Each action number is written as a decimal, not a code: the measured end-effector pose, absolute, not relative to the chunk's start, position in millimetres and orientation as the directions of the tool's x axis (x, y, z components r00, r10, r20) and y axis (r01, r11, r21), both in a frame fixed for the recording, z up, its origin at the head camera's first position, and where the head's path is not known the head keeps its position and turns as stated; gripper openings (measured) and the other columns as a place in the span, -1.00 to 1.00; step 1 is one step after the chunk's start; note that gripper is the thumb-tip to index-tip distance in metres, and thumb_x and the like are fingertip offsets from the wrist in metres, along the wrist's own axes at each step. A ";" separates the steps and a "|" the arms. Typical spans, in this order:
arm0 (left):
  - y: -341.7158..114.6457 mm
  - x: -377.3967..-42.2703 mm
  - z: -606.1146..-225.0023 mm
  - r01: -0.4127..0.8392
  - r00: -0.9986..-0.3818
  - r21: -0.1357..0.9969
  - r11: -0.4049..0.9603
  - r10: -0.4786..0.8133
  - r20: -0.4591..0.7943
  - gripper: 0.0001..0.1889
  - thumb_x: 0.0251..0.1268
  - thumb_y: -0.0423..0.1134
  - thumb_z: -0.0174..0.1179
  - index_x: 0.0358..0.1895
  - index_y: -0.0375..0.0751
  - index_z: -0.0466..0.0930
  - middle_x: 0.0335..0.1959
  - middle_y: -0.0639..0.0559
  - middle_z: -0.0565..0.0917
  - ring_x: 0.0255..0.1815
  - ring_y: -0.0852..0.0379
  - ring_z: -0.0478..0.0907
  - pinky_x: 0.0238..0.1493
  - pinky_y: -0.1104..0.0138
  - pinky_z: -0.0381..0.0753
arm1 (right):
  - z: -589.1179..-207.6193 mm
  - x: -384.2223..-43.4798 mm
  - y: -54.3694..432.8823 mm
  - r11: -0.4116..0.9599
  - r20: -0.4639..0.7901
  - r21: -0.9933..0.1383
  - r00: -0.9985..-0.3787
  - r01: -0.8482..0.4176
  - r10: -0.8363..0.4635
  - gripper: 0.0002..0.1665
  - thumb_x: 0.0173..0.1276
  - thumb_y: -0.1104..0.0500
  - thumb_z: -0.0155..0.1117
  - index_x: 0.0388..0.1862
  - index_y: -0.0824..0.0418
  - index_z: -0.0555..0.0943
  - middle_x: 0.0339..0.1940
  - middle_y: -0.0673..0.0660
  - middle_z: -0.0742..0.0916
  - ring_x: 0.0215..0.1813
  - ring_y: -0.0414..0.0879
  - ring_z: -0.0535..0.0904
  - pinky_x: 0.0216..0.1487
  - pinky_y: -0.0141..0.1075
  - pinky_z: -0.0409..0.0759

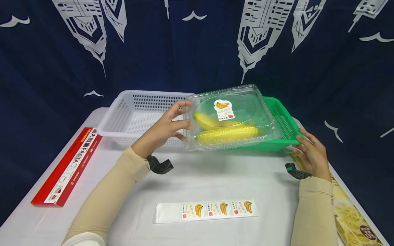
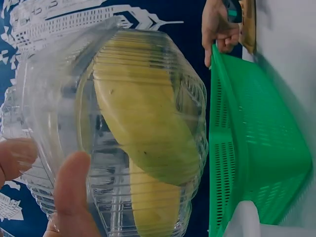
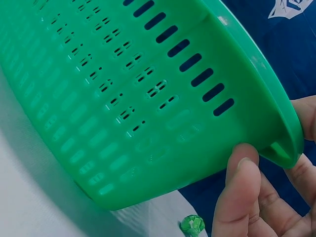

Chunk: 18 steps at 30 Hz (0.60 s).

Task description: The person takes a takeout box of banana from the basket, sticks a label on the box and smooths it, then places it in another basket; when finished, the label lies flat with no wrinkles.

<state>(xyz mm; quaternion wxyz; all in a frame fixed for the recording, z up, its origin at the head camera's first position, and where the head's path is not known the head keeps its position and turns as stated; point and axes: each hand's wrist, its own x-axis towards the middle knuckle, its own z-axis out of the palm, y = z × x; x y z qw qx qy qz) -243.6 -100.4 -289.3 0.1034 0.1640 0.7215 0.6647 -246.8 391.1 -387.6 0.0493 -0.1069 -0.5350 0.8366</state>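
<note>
My left hand (image 1: 167,126) grips the left end of a clear plastic clamshell box (image 1: 267,126), its fingers spread over that end. Inside lie yellow bananas (image 2: 148,113), one greenish toward its end. A banana-print label (image 1: 224,110) is stuck on the box's top face. The box is tilted and held up in front of a green basket (image 1: 281,118), overlapping it in the head view. At the basket's right end, my right hand (image 1: 314,155) pinches the rim; the right wrist view shows the thumb (image 3: 239,192) against the outer wall.
A white basket (image 1: 144,121) stands at the back left. The red pasta box (image 1: 66,167) lies along the left table edge. A strip of banana labels (image 1: 206,210) lies near the front. Partly behind my right forearm is a noodle-print bag (image 1: 351,212) at the right edge.
</note>
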 end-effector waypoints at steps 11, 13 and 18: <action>-65.4 -278.2 -283.7 0.074 -0.941 0.997 0.005 0.330 0.068 -0.26 0.41 -0.35 0.25 0.63 0.12 0.31 0.75 -0.13 0.06 0.66 -0.08 0.25 -0.25 0.21 0.78 | -387.1 -246.9 391.7 -0.428 -0.122 -0.904 -0.972 0.026 0.199 -0.70 0.58 0.32 0.35 0.06 -0.07 0.81 -0.15 -0.07 0.70 -0.33 -0.16 0.65 -0.39 -0.38 0.73; -59.0 -283.5 -285.0 0.064 -0.945 0.998 -0.007 0.320 0.063 -0.25 0.43 -0.36 0.22 0.65 0.13 0.30 0.76 -0.14 0.04 0.69 -0.07 0.20 -0.26 0.23 0.77 | -386.9 -247.1 391.4 -0.428 -0.123 -0.904 -0.972 0.025 0.202 -0.70 0.58 0.32 0.35 0.06 -0.07 0.80 -0.15 -0.07 0.69 -0.33 -0.16 0.65 -0.39 -0.38 0.73; -42.4 -295.6 -290.2 0.041 -0.952 0.998 -0.050 0.300 0.055 -0.25 0.45 -0.40 0.19 0.67 0.12 0.28 0.77 -0.17 0.02 0.58 -0.11 0.40 -0.26 0.26 0.78 | -386.8 -246.7 390.9 -0.430 -0.124 -0.903 -0.971 0.025 0.203 -0.70 0.58 0.32 0.35 0.06 -0.07 0.81 -0.16 -0.07 0.70 -0.33 -0.16 0.65 -0.39 -0.38 0.73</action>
